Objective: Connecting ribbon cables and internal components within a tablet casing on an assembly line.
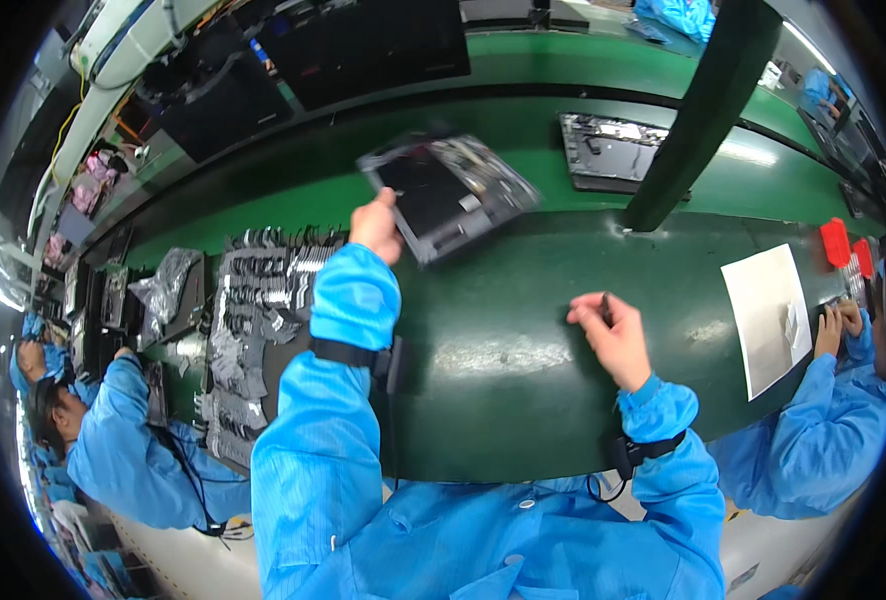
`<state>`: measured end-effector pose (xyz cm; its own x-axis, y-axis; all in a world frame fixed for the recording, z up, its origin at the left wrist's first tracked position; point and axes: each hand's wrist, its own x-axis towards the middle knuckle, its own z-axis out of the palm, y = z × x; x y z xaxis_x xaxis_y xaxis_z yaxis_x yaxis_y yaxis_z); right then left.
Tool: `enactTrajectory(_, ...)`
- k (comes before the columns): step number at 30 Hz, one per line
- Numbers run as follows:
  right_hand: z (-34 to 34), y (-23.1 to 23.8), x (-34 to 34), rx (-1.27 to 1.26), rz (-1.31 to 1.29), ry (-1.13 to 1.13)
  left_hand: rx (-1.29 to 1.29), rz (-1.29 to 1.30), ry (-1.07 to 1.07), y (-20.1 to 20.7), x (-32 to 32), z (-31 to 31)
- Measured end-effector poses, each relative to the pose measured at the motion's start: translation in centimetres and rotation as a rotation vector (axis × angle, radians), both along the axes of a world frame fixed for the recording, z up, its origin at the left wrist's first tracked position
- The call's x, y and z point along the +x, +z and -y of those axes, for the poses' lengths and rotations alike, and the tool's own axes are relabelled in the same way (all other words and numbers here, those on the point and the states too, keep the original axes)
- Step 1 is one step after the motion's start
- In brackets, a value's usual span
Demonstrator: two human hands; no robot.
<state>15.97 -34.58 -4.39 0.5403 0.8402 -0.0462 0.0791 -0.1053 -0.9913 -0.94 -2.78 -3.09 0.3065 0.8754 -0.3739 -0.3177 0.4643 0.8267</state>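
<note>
My left hand is closed on the left edge of an open laptop base. The base hangs tilted over the far part of the green bench, and its far edge is smeared by motion. Its insides show: a flat black area on the left and a bare circuit board on the right. Over the middle right of the bench, my right hand is closed, thumb and fingers drawn together. A small dark thing shows between its fingers, too little of it to name.
A second open laptop base lies at the back, beside a dark slanted post. Rows of small dark and silver parts lie left. A white sheet and red bins are right. Co-workers sit on both sides.
</note>
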Motion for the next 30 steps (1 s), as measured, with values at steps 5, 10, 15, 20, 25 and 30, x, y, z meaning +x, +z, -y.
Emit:
enactTrajectory(5, 0.3, -1.1, -1.2, -0.003, 0.123, 0.221, 0.050, -0.107, 0.475, -3.9, -3.0, -10.9)
enactTrajectory(10, 0.5, -0.1, -1.1, -0.065, 0.229, 0.338, -0.002, -0.619, 0.319, -2.6, -4.4, -12.9)
enactTrajectory(15, 1.2, 0.6, -0.6, -0.121, 0.225, 0.364, 0.156, -0.697, 0.126, 0.8, 1.7, -7.3)
enactTrajectory(20, 1.1, 0.4, 0.0, -0.155, 0.182, 0.376, 0.574, -0.543, -0.496, -1.6, 15.1, 0.1)
enactTrajectory(25, 0.9, -0.1, 0.8, -0.144, 0.163, 0.339, 0.898, -1.174, -0.580, -3.0, 24.4, 2.6)
enactTrajectory(30, 0.3, 0.1, 0.8, -0.147, 0.134, 0.355, 0.699, -1.164, -0.442, -3.5, 27.4, 2.7)
